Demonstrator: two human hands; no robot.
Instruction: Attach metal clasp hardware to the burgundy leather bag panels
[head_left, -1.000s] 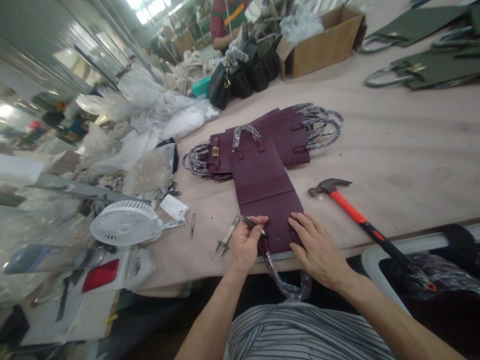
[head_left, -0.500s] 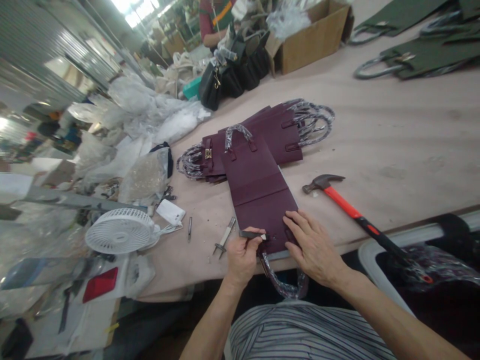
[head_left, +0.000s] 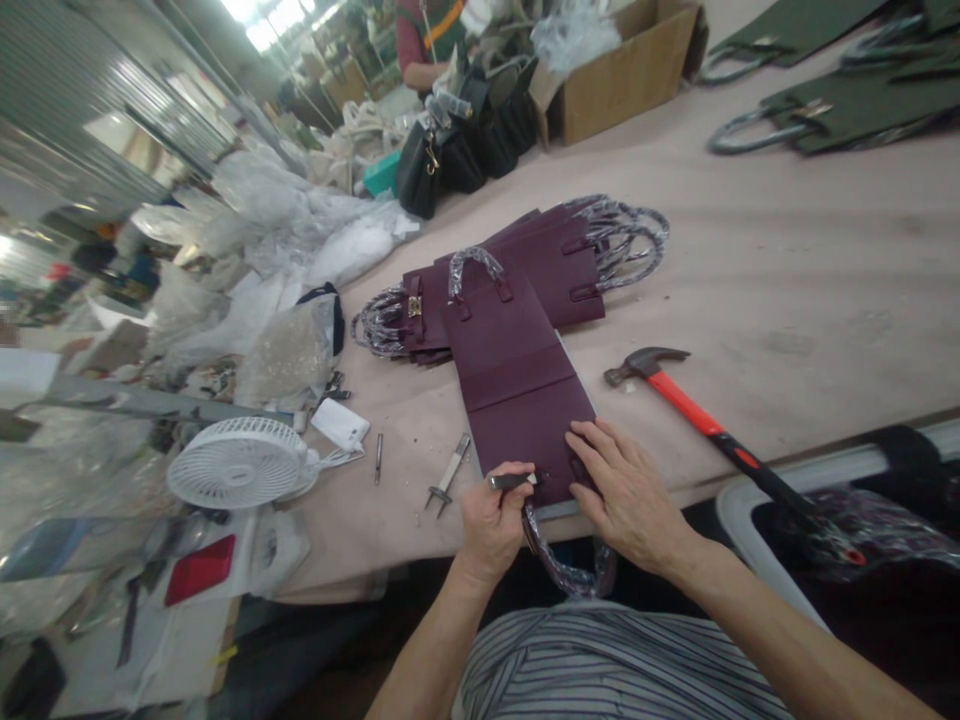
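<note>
A burgundy bag panel lies at the table's front edge, with a plastic-wrapped handle at each end. My left hand is closed on a short dark strip with a pale tip. It holds the strip over the panel's near left part, close to small dark holes. Whether the strip touches the panel I cannot tell. My right hand lies with fingers stretched on the panel's near right edge. The near wrapped handle hangs over the table edge between my wrists.
Behind the panel lies a stack of burgundy pieces. A claw hammer rests at right. Left are a caliper-like metal tool, a thin metal rod and a white fan. A cardboard box and a person are farther back.
My left hand has moved slightly right with the dark strip, bringing its pale tip closer to the holes. My right hand and the panel stay in place.
</note>
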